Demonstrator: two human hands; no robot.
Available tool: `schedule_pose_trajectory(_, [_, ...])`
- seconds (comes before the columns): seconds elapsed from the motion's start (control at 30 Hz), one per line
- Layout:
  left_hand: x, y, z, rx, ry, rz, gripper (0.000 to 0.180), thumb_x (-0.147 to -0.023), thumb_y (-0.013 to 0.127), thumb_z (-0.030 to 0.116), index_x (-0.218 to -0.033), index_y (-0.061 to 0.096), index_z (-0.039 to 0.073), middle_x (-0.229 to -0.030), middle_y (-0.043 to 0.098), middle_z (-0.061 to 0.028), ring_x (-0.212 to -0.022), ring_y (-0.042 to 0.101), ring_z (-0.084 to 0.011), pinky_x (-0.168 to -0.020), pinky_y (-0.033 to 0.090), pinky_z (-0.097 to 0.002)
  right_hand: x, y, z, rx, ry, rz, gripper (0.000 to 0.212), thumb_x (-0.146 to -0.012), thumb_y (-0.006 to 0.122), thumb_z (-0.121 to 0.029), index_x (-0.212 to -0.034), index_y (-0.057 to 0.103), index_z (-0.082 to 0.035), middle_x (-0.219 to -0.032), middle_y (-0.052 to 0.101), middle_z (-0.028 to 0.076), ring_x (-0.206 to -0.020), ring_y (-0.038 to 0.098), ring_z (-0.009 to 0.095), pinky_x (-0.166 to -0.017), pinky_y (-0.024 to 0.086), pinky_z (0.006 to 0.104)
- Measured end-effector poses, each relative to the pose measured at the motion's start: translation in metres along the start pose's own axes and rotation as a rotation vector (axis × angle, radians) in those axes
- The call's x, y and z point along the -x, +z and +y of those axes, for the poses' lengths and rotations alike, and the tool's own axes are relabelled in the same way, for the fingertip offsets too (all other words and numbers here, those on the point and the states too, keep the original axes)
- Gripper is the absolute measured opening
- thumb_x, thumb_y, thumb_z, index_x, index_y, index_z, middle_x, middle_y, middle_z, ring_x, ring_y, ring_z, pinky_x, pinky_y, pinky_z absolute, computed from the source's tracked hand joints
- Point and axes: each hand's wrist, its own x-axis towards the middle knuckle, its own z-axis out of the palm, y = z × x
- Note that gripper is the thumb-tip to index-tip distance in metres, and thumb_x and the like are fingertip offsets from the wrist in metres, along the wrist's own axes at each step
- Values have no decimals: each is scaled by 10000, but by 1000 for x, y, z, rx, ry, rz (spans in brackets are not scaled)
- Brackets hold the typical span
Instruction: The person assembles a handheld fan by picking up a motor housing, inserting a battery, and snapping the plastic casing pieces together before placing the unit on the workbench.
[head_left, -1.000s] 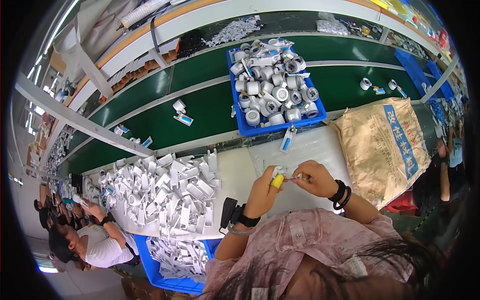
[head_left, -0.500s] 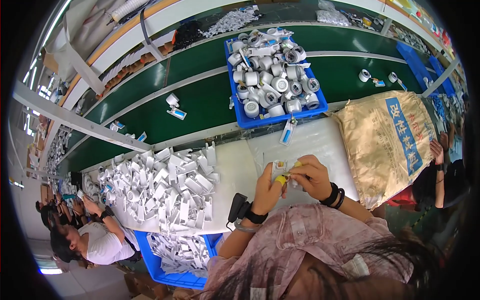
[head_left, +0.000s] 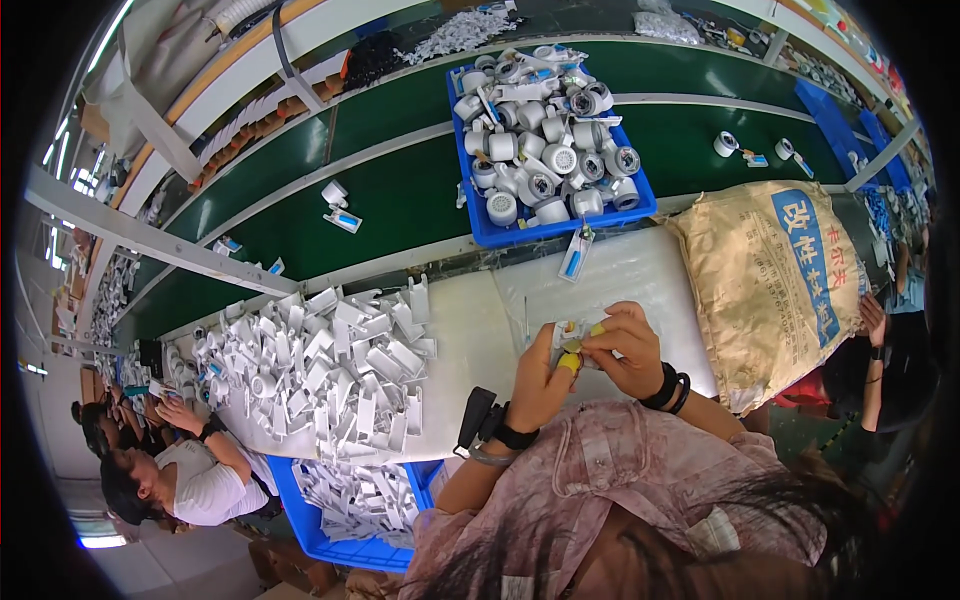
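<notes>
The left hand (head_left: 540,385) grasps a small white plastic part (head_left: 568,330) over the pale worktop (head_left: 465,370), the piece sitting between its fingers and the yellow-covered thumb (head_left: 571,362), partly hidden by both hands. The right hand (head_left: 628,352) meets it from the right, its bent fingertips against the part's near right side, though whether they pinch it I cannot tell. Beyond the grip stands a blue crate (head_left: 484,236) heaped with white round-headed units, while a pile of white plastic housings (head_left: 345,365) lies well to the left.
</notes>
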Motion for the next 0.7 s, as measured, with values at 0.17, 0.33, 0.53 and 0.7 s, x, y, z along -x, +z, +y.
schedule_pose_trajectory(0.17, [1, -1, -5, -73, -35, 11, 377, -825, 469, 17, -1199, 450, -24, -830, 592, -116, -665, 574, -164, -595, 471, -287, 1, -1, 1, -1, -13, -13, 212, -681, 768, -42, -863, 680, -106, -800, 580, 29, -811, 538, 230, -834, 430, 377])
schedule_pose_trajectory(0.33, [2, 1, -4, -190, -24, 24, 415, -822, 480, 29, -1228, 435, -46, -913, 595, -206, -812, 600, -314, -741, 470, -358, 2, -1, 3, -17, -3, -19, 219, -683, 767, -30, -875, 687, -100, -812, 582, 38, -819, 539, 242, -823, 431, 381])
schedule_pose_trajectory(0.53, [2, 0, -7, -190, -44, 11, 418, -830, 467, 29, -1237, 428, -53, -949, 591, -227, -844, 595, -344, -759, 469, -368, 6, 0, 7, -60, 23, -30, 229, -690, 760, -8, -893, 692, -90, -849, 583, 59, -853, 539, 268, -792, 450, 370])
schedule_pose_trajectory(0.7, [1, 1, -6, -164, -75, 3, 424, -832, 465, 29, -1244, 422, -59, -937, 594, -218, -829, 595, -324, -747, 468, -353, 8, 1, 9, -74, 29, -31, 220, -696, 747, 11, -885, 687, -86, -853, 582, 60, -862, 540, 277, -787, 453, 366])
